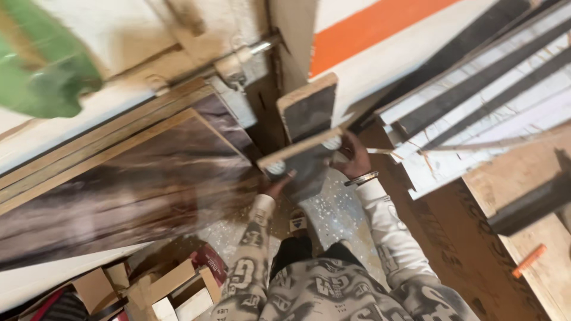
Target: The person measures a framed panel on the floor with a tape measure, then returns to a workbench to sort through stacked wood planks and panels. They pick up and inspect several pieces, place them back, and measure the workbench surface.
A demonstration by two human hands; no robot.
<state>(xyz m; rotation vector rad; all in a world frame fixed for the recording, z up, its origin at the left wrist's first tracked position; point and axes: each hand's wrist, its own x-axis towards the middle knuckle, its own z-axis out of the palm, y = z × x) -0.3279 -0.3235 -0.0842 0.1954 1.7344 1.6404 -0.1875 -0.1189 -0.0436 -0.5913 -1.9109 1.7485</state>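
Note:
I look straight down at my patterned grey sleeves and torso. My left hand (275,187) grips the near left edge of a small dark laminate board piece (306,166) with a pale wooden edge. My right hand (355,156), with a bracelet at the wrist, holds the right side of the same piece. A second short dark board (308,110) stands just beyond it, leaning against the white wall. A large dark wood-grain laminate panel (131,184) lies to the left, blurred by motion.
Stacked white and dark-striped boards (476,89) lie at the right above a brown plywood sheet (523,202) carrying an orange marker (528,260). Cardboard scraps and boxes (160,291) sit on the floor at lower left. A green blurred object (41,65) fills the upper left.

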